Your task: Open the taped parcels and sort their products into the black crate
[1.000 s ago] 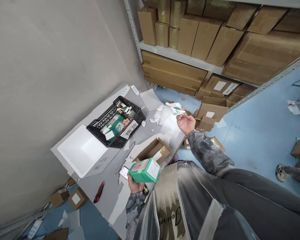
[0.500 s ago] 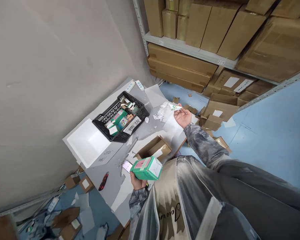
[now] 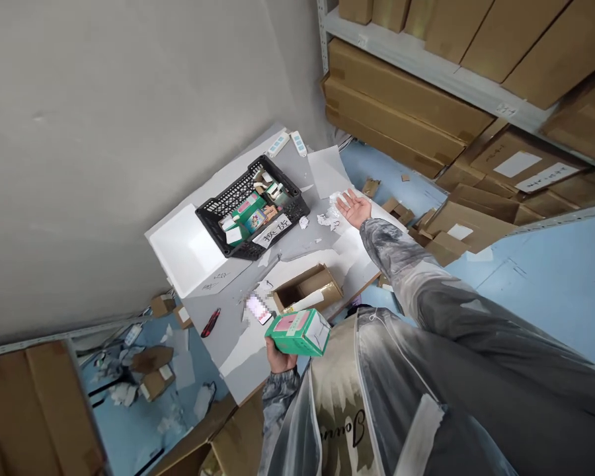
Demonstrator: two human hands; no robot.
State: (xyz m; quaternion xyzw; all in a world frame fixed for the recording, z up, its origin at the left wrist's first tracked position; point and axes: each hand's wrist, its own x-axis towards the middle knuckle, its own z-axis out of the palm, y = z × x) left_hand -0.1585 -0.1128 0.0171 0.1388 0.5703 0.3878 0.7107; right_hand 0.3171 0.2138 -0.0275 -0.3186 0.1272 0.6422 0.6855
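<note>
My left hand is wrapped round a green box with a pink panel and a white end, held in front of my body at the table's near edge. My right hand is stretched out over the far right of the table, palm up and fingers apart, with nothing in it. Crumpled clear and white wrapping lies right beside its fingers. Between my hands stands an open cardboard box. A phone with a lit screen rests left of that box, partly next to the green box.
A black plastic crate of small boxes stands on the table, beside a white tray. A red utility knife lies near the left edge. Shelves of cartons rise at the right; scraps and cartons litter the floor.
My right hand held a crumpled white and green wrapper before; now it is open and empty, the fingers spread. My left hand still grips the green box. The view has shifted.
</note>
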